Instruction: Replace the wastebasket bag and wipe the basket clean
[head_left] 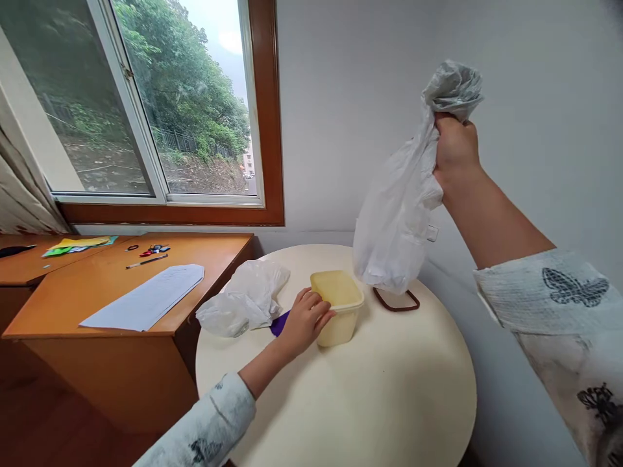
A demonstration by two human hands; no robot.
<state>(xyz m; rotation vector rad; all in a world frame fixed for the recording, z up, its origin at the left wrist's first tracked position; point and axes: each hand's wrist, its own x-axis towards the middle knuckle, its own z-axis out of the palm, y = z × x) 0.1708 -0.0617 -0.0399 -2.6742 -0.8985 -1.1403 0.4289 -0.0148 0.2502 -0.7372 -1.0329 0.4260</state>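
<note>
Raised high at the right, my right hand (457, 143) is closed round the gathered neck of a white plastic bag (392, 224). The bag hangs full-length, its lower part bulging with whitish contents that I cannot make out. My left hand (307, 319) grips the near left rim of a pale yellow plastic bin (341, 324), which stands upright on the round table. The inside that shows is bare yellow wall; its bottom is hidden. A dark red rounded frame (396, 301) lies on the table, below and right of the hanging bag.
The cream round table (389, 389) carries another crumpled white plastic bag (253, 292) and a purple item (279, 323), partly behind my left hand. To the left, a wooden desk (219, 250) holds paper sheets (146, 298), a pen (146, 261) and keys (154, 250).
</note>
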